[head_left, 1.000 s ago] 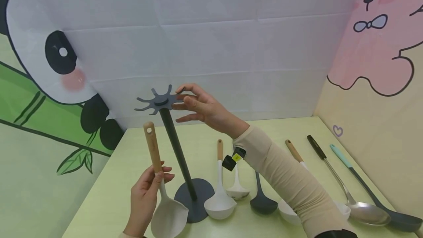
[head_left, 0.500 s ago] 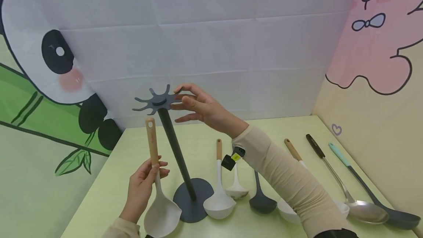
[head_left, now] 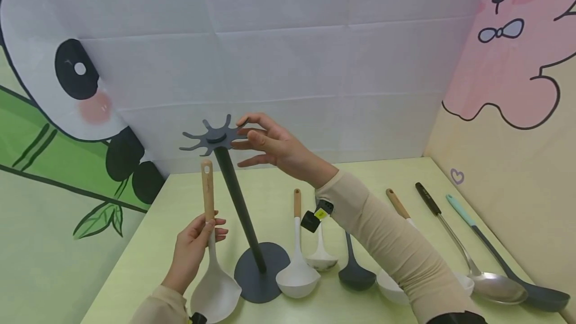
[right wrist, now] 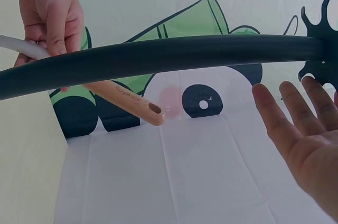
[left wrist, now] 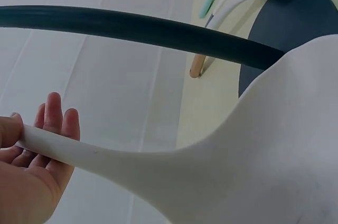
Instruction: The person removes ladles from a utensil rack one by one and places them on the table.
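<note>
My left hand (head_left: 191,249) holds a white spatula (head_left: 216,296) by the neck, just below its wooden handle (right wrist: 124,100). The spatula is nearly upright, blade down, in front and left of a dark grey utensil stand (head_left: 238,204). Its broad blade fills much of the left wrist view, overlapping the stand's round base. My right hand (head_left: 279,144) is at the stand's hooked top (head_left: 216,137), fingers spread and fairly straight, with fingertips against the right-hand hooks. In the right wrist view the hooks hide part of the fingers; the thumb's contact cannot be told.
Right of the base lie a white ladle (head_left: 298,281), a smaller white ladle (head_left: 321,259) and a dark ladle (head_left: 355,274). Another white utensil (head_left: 391,286) is partly behind my right sleeve. A steel spoon (head_left: 499,286) and a teal-handled dark utensil (head_left: 546,298) lie far right.
My left hand has shifted left and slightly up with the spatula, which now stands more upright. The right hand stays at the stand's top; the view has shifted slightly.
</note>
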`<state>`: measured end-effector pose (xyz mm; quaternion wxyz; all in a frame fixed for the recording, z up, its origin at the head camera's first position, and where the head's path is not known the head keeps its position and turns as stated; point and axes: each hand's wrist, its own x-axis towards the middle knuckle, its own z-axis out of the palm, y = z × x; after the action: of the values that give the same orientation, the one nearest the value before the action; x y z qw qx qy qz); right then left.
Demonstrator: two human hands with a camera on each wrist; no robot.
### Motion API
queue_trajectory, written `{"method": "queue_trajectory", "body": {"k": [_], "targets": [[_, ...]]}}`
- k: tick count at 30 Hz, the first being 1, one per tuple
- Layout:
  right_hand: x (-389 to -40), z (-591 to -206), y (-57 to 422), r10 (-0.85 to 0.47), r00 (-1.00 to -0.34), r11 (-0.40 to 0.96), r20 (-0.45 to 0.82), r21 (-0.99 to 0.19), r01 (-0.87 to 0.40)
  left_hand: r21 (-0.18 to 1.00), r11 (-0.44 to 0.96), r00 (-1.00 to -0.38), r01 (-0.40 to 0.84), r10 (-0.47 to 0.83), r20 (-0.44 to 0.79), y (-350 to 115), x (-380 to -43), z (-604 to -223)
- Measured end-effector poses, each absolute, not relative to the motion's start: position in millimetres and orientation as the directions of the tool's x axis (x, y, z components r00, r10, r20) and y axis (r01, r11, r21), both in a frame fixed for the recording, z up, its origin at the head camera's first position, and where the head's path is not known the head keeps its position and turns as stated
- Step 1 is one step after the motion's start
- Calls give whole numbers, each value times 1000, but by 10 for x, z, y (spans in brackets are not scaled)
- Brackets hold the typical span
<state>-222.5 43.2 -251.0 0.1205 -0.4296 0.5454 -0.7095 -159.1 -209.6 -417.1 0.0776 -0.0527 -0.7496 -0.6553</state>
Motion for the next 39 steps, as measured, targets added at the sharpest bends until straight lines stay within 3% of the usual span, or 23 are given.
{"method": "queue_trajectory", "body": {"k": [20, 39], "targets": [[-2202, -2496, 436, -643, -602, -373, 473, -880, -293, 985, 165, -998, -40, -58, -31, -2183, -1800, -4260], [-2216, -2498, 445, -649, -601, -369, 467, -884, -288, 977, 194, -996, -92, -36, -86, -2255, -1954, -4377]]}}
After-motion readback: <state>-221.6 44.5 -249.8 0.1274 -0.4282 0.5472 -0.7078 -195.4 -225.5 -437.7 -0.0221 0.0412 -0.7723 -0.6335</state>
